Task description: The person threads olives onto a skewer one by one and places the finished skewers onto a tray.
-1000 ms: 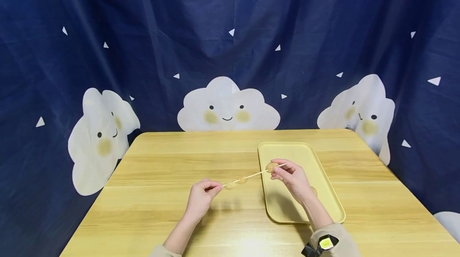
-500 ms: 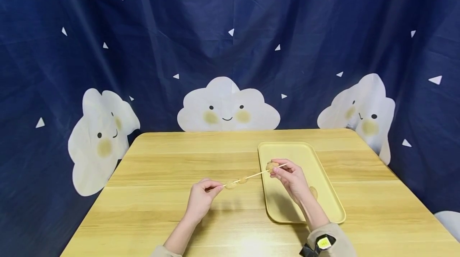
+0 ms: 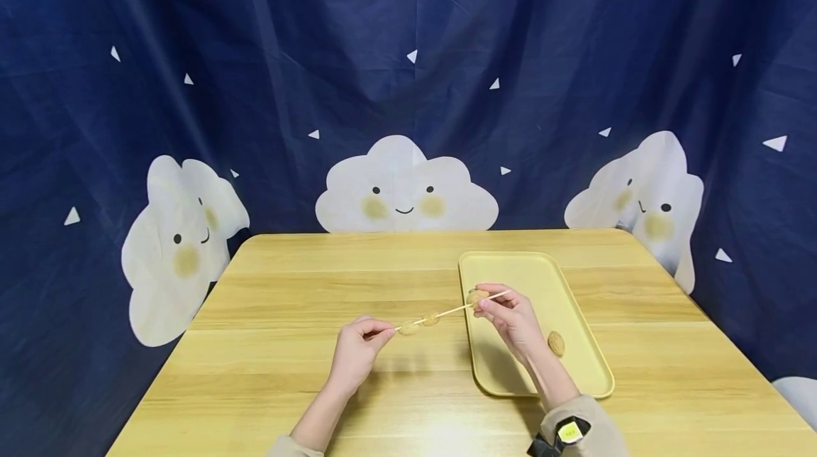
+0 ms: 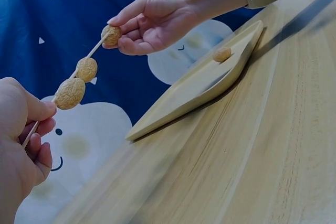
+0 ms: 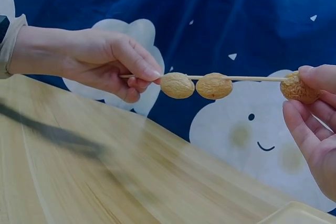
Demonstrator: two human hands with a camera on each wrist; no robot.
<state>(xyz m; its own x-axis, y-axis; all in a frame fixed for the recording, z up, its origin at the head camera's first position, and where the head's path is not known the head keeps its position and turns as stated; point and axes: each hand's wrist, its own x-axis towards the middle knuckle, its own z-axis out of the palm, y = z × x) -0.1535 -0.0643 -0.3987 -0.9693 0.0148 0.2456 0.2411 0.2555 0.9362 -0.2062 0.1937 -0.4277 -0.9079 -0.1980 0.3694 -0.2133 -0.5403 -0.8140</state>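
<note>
A thin wooden skewer [image 3: 453,311] slants up to the right between my two hands, above the table. My left hand [image 3: 357,354] pinches its lower left end. Close by sit two wrinkled tan oval balls, one [image 4: 70,93] near the left fingertips and another [image 4: 86,70] just beyond it. My right hand [image 3: 515,322] pinches a third such ball [image 5: 299,87] between thumb and fingers, at the skewer's far part. In the head view the skewer's tip shows past this ball. A single loose ball [image 3: 556,343] lies in the yellow tray [image 3: 542,262].
The tray rests on the right half of the wooden table [image 3: 287,301], partly beneath my right hand and forearm. A dark blue curtain [image 3: 408,88] with white clouds hangs behind the table. The right wrist wears a black band with a yellow square face [image 3: 569,433].
My right hand and its ball have shifted slightly left along the skewer. The loose ball in the tray now shows fully beside the right wrist. My left hand has stayed in place.
</note>
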